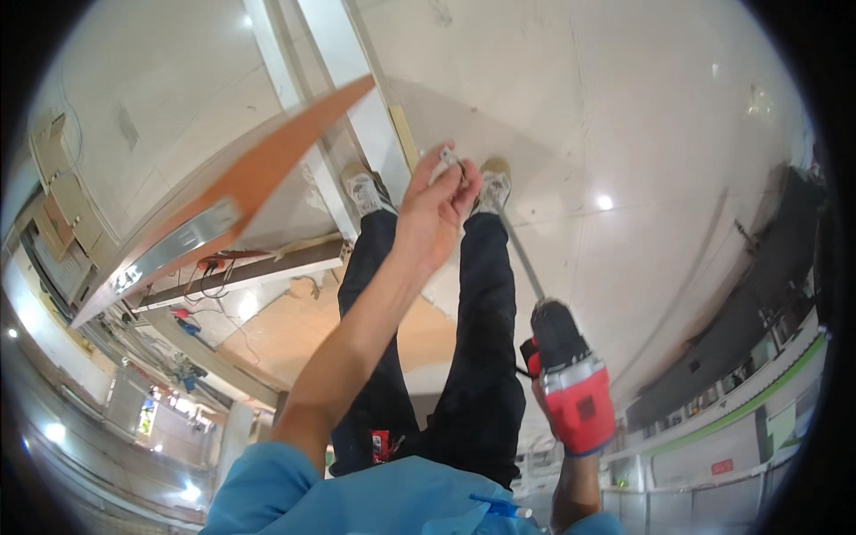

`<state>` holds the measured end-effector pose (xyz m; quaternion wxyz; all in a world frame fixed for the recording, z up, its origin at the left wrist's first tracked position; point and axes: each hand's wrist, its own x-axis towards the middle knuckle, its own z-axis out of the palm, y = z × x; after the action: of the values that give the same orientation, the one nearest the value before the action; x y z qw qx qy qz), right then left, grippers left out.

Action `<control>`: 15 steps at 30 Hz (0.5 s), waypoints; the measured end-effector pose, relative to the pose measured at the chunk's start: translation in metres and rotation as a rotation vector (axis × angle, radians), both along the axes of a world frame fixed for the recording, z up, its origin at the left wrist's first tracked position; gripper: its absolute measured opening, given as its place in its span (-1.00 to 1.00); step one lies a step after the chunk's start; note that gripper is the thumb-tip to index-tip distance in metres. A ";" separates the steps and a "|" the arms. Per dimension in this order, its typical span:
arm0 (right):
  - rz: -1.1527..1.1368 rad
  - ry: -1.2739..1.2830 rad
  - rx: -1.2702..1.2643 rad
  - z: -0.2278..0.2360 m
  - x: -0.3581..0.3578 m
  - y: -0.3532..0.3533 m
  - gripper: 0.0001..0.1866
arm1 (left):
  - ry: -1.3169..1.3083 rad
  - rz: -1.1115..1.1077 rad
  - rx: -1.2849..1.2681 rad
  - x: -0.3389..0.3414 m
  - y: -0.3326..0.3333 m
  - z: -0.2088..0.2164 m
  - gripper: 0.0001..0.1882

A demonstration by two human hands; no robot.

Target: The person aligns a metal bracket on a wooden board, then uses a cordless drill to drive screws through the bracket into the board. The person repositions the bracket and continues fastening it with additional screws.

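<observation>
My left hand (pixel 434 207), bare, reaches out in front of my legs, its fingertips pinched on a small whitish metal piece (pixel 448 157). The fingers partly cover that piece, so its exact kind cannot be made out. My right hand (pixel 578 408) wears a red and grey glove and is closed around a power drill (pixel 556 333). The drill has a black body and chuck, and a long thin bit (pixel 524 259) points away from me toward my right shoe. The glove hides the drill's handle.
An orange-brown panel (pixel 285 147) with a shiny metal plate (pixel 183 239) stands tilted at my left. Pale beams (pixel 343 67) run beyond it. A dark-faced beam (pixel 267 267) lies beside my left leg, with cables (pixel 212 272) near it. My shoes (pixel 364 190) rest on a glossy tiled floor.
</observation>
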<state>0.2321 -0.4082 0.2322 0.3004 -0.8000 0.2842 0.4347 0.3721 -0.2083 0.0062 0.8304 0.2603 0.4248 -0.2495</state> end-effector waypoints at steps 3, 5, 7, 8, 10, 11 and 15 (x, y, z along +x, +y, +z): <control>0.083 0.041 -0.005 0.038 0.015 0.015 -0.78 | 0.051 0.146 -0.096 0.011 0.009 0.063 -0.60; 0.069 0.083 0.007 0.061 0.020 0.024 -0.76 | 0.032 0.182 -0.154 0.013 0.017 0.095 -0.65; 0.181 0.051 -0.039 0.081 0.023 0.031 -0.72 | 0.025 0.221 -0.162 0.014 0.022 0.117 -0.66; 0.182 0.045 -0.048 0.090 0.023 0.035 -0.71 | -0.016 0.258 -0.179 0.014 0.024 0.126 -0.69; 0.175 0.035 -0.049 0.103 0.022 0.043 -0.71 | -0.032 0.288 -0.187 0.015 0.032 0.138 -0.72; 0.146 0.000 -0.043 0.109 0.022 0.047 -0.72 | -0.041 0.297 -0.206 0.014 0.036 0.141 -0.74; -0.026 -0.082 0.034 0.121 0.017 0.065 -0.73 | -0.058 0.377 -0.216 0.012 0.052 0.154 -0.80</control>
<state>0.2496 -0.3432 0.3532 0.3307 -0.8082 0.2746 0.4025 0.3844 -0.1567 0.1606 0.8972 0.0927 0.4130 -0.1261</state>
